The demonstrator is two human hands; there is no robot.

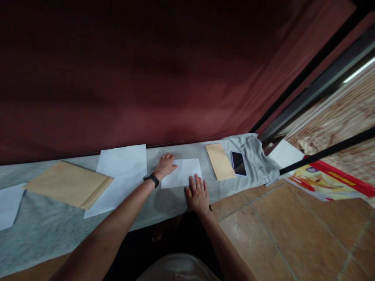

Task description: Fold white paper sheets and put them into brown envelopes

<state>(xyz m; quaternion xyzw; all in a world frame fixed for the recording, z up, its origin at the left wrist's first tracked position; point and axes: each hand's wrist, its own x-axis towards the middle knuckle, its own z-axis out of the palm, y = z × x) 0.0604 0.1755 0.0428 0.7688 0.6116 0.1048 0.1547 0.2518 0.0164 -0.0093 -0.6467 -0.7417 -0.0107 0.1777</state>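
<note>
A small white sheet of paper (183, 171) lies flat in front of me on the grey cloth (172, 202). My left hand (165, 166), with a dark band on its wrist, rests over the sheet's left end, fingers stretched out. At the near right corner of the sheet, my right hand (197, 194) lies flat with its fingers spread. To the right of the sheet is a tan envelope (220, 162). On the left, a larger white sheet (125, 175) lies partly under a stack of brown envelopes (68, 183).
A phone (239, 164) lies right of the tan envelope. More white paper (10, 205) is at the far left. A dark red curtain (175, 117) hangs behind the cloth-covered surface. On the right are a dark metal bar (328, 150), a colourful printed box (325, 181) and the tiled floor (258, 234).
</note>
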